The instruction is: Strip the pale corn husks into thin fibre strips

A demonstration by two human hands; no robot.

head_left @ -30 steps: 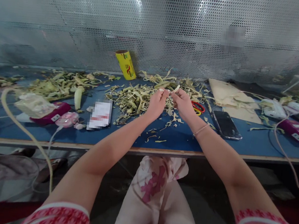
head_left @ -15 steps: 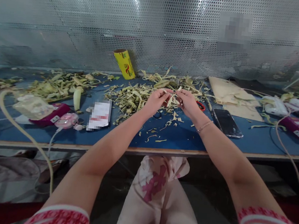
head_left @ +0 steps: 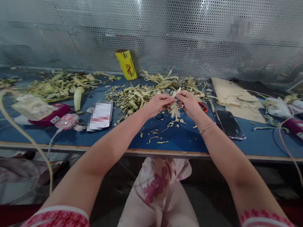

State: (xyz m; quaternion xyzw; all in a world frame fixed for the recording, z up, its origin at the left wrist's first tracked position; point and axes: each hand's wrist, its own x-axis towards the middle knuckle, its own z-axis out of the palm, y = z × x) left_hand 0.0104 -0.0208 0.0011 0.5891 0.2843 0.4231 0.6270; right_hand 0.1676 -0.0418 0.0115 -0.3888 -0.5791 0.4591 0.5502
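Note:
My left hand (head_left: 158, 105) and my right hand (head_left: 188, 103) meet over the middle of the table, fingertips pinched together. Between them a small pale plant strip (head_left: 176, 92) sticks up, and both hands seem to grip it. Its lower end is hidden by the fingers. Just behind and left of my hands lies a heap of greenish-yellow dried plant pieces (head_left: 131, 102). Below the hands, thin pale scraps (head_left: 176, 122) are scattered on the blue table (head_left: 148, 142). Red scissor handles (head_left: 203, 107) show partly beside my right wrist.
A black phone (head_left: 230, 125) and brown paper (head_left: 232, 95) lie to the right. At the back leans a yellow tube (head_left: 126, 64) near a perforated metal wall (head_left: 166, 27). On the left are another plant heap (head_left: 59, 84), a purple device (head_left: 49, 116) and a beige hose (head_left: 25, 139).
The pale strip now stands up between my fingertips, where a looser, drooping piece showed before. My left hand has shifted slightly down; my right hand stays nearly in place.

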